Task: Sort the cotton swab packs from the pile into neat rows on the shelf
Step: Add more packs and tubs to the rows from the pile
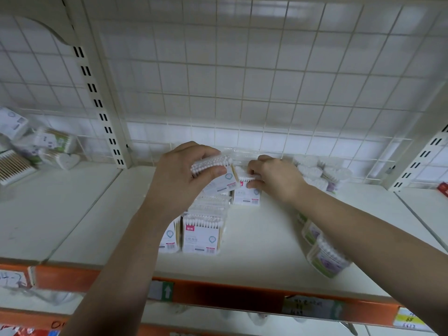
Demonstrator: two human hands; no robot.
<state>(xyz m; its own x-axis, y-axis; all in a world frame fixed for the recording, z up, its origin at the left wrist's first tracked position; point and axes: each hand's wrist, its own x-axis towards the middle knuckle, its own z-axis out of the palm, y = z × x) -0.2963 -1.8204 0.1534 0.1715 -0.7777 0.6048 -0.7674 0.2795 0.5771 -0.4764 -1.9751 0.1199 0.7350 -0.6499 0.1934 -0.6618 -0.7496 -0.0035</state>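
Two packs are held: your left hand (pixel 181 173) grips one swab pack (pixel 225 181) at frame centre, your right hand (pixel 276 178) pinches a standing pack (pixel 246 196) beside it. Next step probably: align both behind the front row (pixel 202 236) on the shelf (pixel 84 214).

The shelf (pixel 266 238) is cream, its front edge strip (pixel 218 297) orange. Behind it, a white wire grid (pixel 242 81) forms a pattern of squares. The swab packs (pixel 202 236) at centre are white with a pink tag and a teal round mark. The tubs (pixel 326 259) at lower right carry green and purple labels.
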